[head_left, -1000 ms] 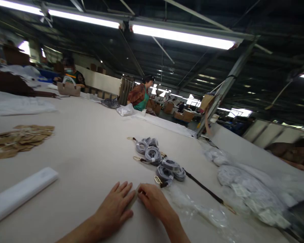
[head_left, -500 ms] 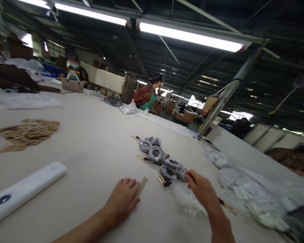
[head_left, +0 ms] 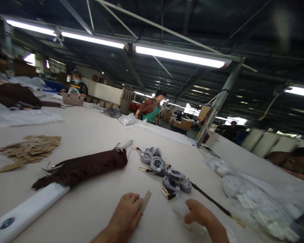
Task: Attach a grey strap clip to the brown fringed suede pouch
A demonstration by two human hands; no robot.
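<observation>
My left hand (head_left: 126, 213) is closed on a thin beige strip (head_left: 146, 201), one end of which sticks out past the fingers over the table. To its right, my right hand (head_left: 198, 213) has its thumb and fingers curled beside a clear plastic bag (head_left: 179, 206); whether it grips the plastic is too small to tell. Just beyond my hands lie several coiled grey straps (head_left: 157, 164) with gold clips. A dark brown strap (head_left: 209, 197) with a gold clip runs to the right behind my right hand.
A dark brown bundle (head_left: 88, 168) lies left of the coils, against a long white device (head_left: 27, 211). Tan tags (head_left: 31, 150) are piled at the left. Plastic-wrapped items (head_left: 253, 195) fill the right side. Across the table are a person in a green apron (head_left: 152, 111) and others.
The dark brown bundle now lies on the table by the white device. My right hand has drawn back from the coils, and the dark strap now shows more fully. The view has tilted up.
</observation>
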